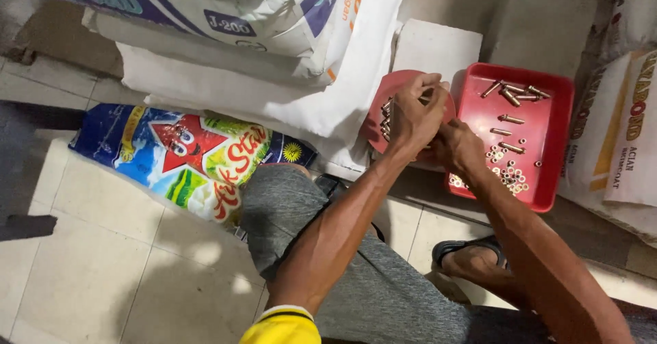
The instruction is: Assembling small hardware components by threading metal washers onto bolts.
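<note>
Fingers of your left hand (415, 113) pinch a small bolt above the round red dish (375, 121), which already holds several; your right hand (457, 145) closes beside it. Loose bolts (512, 94) and nuts (508, 173) remain in the red tray (558, 145).

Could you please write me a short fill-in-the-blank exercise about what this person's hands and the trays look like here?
1. The square tray holding loose bolts and nuts is ____ in colour.
2. The left hand is raised over a ____ red dish.
3. The right hand sits just ____ the left hand.
4. The person's shorts are ____.

Missing words: red; round; below; grey
</note>
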